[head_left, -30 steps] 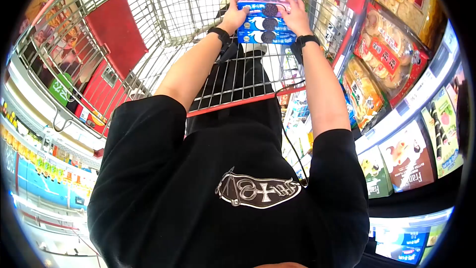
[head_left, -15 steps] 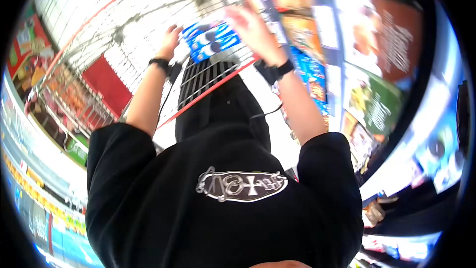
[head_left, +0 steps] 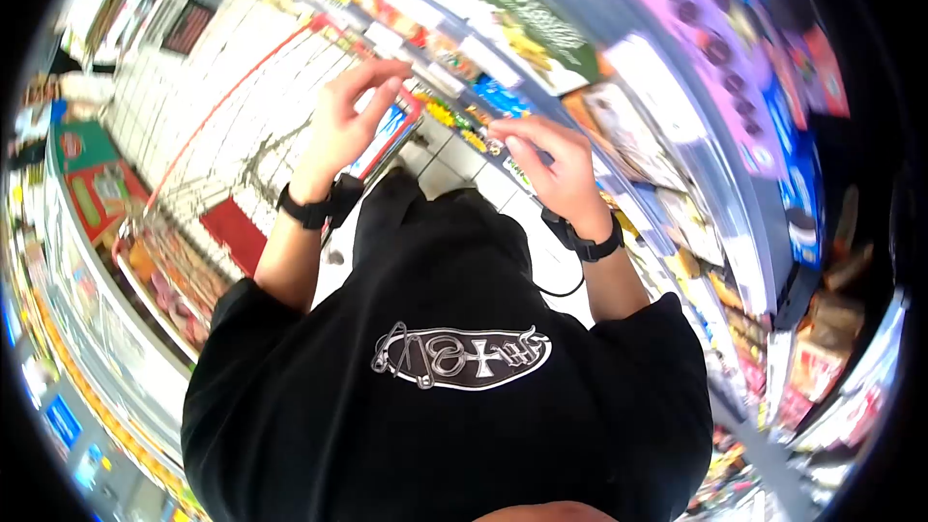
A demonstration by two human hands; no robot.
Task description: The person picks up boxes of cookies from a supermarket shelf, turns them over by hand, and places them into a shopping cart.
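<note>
My left hand (head_left: pixel 356 121) is raised over the near corner of a wire shopping cart (head_left: pixel 253 157) with red edging. Its fingers reach to the right with the thumb apart, and it holds nothing. Partly hidden below it, a blue pack (head_left: pixel 390 124) shows by the cart's red edge. My right hand (head_left: pixel 559 172) hovers in front of the store shelf to the right, fingers loosely bent and thumb apart, with nothing in it. Both wrists wear black bands with small devices.
Shelves of colourful packages (head_left: pixel 503 97) run along the right side, with a purple panel (head_left: pixel 701 48) higher up. Left of the cart are a red board (head_left: pixel 235 235) and a display case (head_left: pixel 145 300). Tiled floor (head_left: pixel 454 162) shows between my hands.
My view has turned to the right. The blue pack, earlier between both hands, is now mostly hidden beneath the left. My right hand has moved away from it, toward the shelf.
</note>
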